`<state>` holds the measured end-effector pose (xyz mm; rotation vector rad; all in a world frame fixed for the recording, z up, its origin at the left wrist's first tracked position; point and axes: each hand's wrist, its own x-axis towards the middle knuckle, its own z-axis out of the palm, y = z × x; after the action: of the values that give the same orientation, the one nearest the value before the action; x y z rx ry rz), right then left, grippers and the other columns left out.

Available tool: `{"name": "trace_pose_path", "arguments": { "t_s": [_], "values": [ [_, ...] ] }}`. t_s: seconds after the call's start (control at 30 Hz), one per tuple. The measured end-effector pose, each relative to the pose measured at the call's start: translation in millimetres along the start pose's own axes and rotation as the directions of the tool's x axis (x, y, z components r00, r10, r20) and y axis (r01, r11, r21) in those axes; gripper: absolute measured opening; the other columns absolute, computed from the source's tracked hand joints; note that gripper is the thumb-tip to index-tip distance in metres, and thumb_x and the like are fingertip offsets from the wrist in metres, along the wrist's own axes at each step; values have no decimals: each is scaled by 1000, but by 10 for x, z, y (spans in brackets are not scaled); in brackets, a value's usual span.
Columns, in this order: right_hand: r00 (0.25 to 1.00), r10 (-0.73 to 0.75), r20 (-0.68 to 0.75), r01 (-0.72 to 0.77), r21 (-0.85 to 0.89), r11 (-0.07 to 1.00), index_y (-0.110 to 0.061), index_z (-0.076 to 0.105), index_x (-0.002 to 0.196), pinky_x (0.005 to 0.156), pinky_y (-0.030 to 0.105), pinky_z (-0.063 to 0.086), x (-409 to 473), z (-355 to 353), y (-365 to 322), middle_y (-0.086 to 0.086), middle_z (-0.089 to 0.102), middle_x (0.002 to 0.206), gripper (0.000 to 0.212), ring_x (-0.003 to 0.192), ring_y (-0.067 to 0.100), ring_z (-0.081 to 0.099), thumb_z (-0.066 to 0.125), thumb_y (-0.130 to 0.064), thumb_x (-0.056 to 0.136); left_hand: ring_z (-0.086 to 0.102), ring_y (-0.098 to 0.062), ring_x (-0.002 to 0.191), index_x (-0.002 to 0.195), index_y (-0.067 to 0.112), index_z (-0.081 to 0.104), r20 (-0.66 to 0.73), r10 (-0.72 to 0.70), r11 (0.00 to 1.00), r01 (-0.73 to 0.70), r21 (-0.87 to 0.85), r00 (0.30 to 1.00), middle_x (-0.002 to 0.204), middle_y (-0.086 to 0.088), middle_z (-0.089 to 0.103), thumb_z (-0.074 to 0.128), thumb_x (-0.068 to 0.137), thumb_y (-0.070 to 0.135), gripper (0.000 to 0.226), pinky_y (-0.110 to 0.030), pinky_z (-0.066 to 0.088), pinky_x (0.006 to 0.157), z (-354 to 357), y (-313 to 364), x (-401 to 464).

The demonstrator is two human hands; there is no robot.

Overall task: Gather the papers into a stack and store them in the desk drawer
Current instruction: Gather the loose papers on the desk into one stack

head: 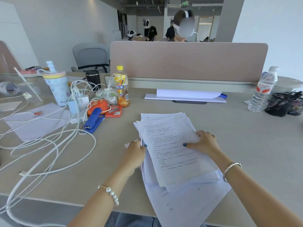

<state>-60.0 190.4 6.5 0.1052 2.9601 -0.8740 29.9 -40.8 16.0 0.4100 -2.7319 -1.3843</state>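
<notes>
At lower centre of the frame, my left hand (135, 151) and right hand (204, 141) pinch the side edges of the papers (173, 149), splayed unevenly on the desk (246, 131). I should tap the edges square before lifting.

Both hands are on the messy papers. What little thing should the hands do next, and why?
Probably squeeze the papers together from both sides and tap the edges even. The left hand grips the left edge and the right hand presses on top, yet the sheets are fanned out crookedly, and the lowest one sticks out over the desk edge.
</notes>
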Motion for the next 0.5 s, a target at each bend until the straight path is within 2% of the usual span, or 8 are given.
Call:
{"name": "trace_pose_path", "arguments": {
  "t_s": [0.1,0.17,0.23,0.3,0.37,0.43,0.5],
  "values": [
    [1000,4,13,-4,23,1000,-10,52,116,81,32,33,9,-28,15,13,52,113,66,116,34,40,76,-44,65,34,-16,57,61,15,34,-78,-3,994,-6,-108,997,61,-1,36,34,95,11,34,-30,22,52,41,37,109],
    [1000,1,23,-2,27,1000,-9,54,105,78,33,33,24,-34,29,11,53,105,64,111,33,43,76,-47,59,38,-22,65,63,16,37,-105,0,988,-16,-157,994,62,-1,38,35,95,12,32,-31,25,58,33,0,238],
    [1000,-2,25,1,31,1000,-10,53,98,77,33,33,43,-26,29,10,54,102,59,106,31,42,77,-46,58,44,-26,74,70,12,45,-115,4,991,-19,-135,993,67,-3,43,35,94,13,26,-33,28,63,17,-52,376],
    [1000,7,18,-8,59,998,-16,48,84,76,33,32,58,-17,30,8,51,99,44,100,27,38,78,-40,62,51,-35,94,76,7,50,-143,9,1000,-11,-16,990,76,-10,51,35,94,16,25,-34,32,70,17,-111,516],
    [1000,8,20,-11,112,994,-23,37,69,74,34,33,62,2,46,7,48,98,45,100,27,36,78,-39,61,44,-37,117,94,1,56,-174,-10,987,38,156,985,103,-18,60,34,95,21,30,-38,35,89,32,-174,652],
    [1000,-2,14,0,155,988,-24,34,68,73,35,34,70,25,81,6,47,97,48,102,28,36,78,-40,58,35,-36,128,125,6,50,-165,-33,952,81,294,986,133,-16,52,34,95,29,41,-40,29,103,17,-221,769],
    [1000,-13,4,12,160,987,-20,40,78,73,35,34,95,49,127,6,48,97,48,103,28,36,78,-41,58,37,-36,127,139,16,39,-142,-16,929,67,363,990,136,-17,49,38,93,36,50,-40,29,102,-21,-233,820]
  ]
}}
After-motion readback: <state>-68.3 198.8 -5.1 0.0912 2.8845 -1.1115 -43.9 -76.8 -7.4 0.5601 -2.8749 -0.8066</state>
